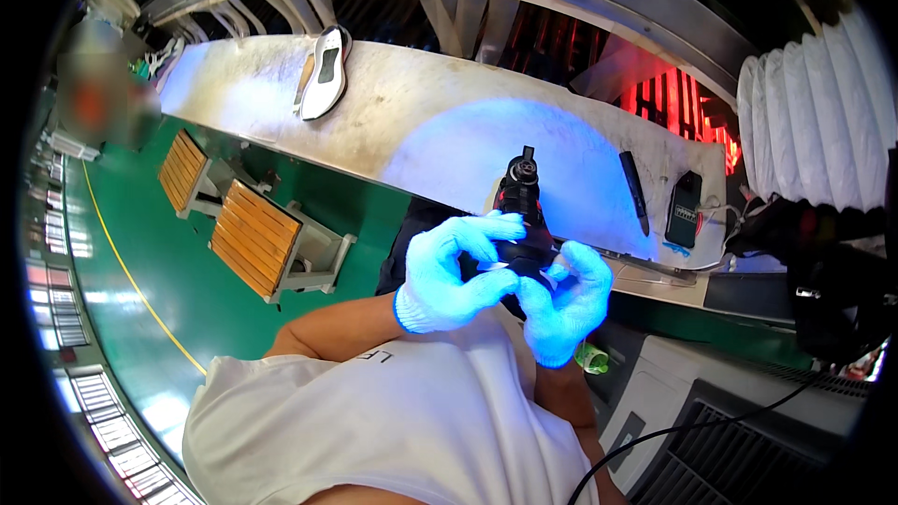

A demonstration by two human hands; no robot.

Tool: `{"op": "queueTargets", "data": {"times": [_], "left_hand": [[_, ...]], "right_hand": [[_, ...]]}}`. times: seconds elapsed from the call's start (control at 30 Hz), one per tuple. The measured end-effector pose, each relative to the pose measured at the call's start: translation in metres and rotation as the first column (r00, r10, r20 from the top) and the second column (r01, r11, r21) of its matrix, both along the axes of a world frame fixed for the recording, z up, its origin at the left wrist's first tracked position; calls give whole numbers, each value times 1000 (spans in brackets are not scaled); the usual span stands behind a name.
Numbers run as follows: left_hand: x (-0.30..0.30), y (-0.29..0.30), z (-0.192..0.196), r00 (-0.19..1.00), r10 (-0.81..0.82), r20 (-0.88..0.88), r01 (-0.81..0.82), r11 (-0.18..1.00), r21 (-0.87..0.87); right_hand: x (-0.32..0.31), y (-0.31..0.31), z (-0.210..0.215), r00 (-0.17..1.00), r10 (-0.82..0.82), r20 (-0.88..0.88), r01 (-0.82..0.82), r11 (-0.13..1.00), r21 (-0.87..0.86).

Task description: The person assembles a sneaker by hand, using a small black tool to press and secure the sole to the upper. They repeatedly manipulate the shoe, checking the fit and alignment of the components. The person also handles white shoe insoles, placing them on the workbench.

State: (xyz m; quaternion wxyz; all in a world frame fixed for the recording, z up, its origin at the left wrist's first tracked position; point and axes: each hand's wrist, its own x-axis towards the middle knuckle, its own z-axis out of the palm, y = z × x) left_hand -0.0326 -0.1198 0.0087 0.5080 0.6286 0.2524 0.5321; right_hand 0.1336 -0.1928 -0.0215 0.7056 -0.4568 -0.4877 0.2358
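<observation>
A long pale conveyor belt (440,112) runs across the far side, glowing blue at its middle, with red-lit heater bars (669,98) behind it on the right. Down to the left lies the green floor (178,271), where two slatted wooden platforms (253,238) stand. A white shoe sole (325,75) rests far left on the belt; a dark brush (634,192) and a small black device (684,209) lie on its right end. Near the person's chest, both gloved hands close around a black shoe (522,215) held upright just before the belt. The left hand (447,273) curls its fingers over the shoe's left side; the right hand (566,304) clamps it from the right, pinching a small white piece (493,266) between them.
</observation>
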Motion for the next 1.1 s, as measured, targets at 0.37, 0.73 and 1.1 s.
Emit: {"op": "queueTargets", "data": {"times": [0.37,0.73,1.1], "left_hand": [[-12,7,2,982,-187,10,187,979,-78],[-11,-1,11,973,-229,-11,214,922,-323],[0,-12,15,979,-137,148,188,891,-413]], "right_hand": [[-1,-5,-2,999,41,-28,-45,986,-163],[4,5,10,965,-51,256,54,999,-5],[3,-4,6,972,82,221,-76,997,-35]]}}
